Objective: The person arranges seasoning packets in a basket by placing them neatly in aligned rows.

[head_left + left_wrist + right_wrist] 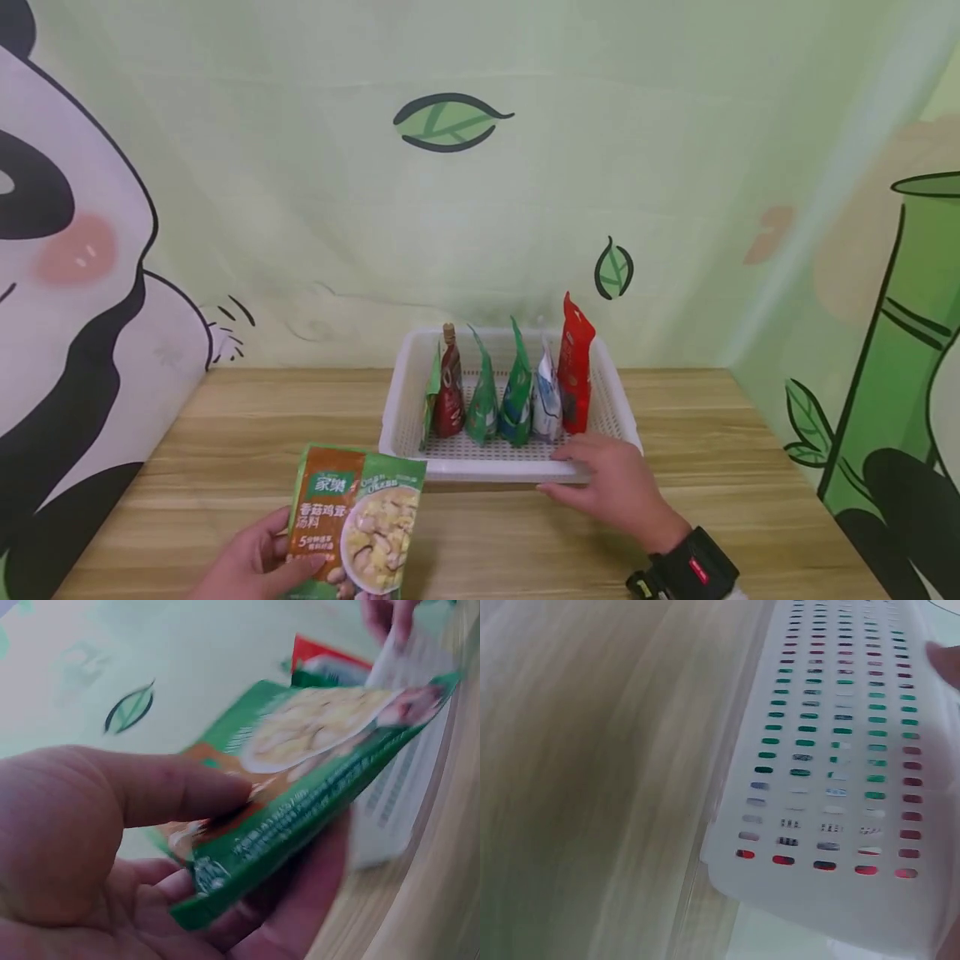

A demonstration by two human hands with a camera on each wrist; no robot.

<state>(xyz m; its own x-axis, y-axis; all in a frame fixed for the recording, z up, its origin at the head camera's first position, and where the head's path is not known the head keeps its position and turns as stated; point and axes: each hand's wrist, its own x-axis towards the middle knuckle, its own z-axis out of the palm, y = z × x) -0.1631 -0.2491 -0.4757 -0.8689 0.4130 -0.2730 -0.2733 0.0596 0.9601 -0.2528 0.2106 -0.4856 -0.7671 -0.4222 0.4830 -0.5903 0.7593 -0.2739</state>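
Note:
My left hand (pixel 258 554) grips a green and orange soup-mix packet (pixel 360 525), its front with a bowl picture turned up in the head view. The left wrist view shows the thumb on the packet's (pixel 300 757) face and the fingers beneath it. My right hand (pixel 611 479) holds the front rim of a white plastic basket (pixel 480 468), fingers over the rim and thumb in front. Inside the basket several pouches stand upright in a row: a red one (pixel 576 367), a white-blue one (pixel 547 396), green ones (pixel 517 392) and a dark red one (pixel 450 392) with a spout cap.
The basket stands on a wood-grain table (pixel 247 433) near a cloth backdrop (pixel 300 208) printed with leaves and a panda. A black strap device (pixel 697 567) sits on my right wrist. Slots in the basket's wall (pixel 832 892) show colours of the pouches behind.

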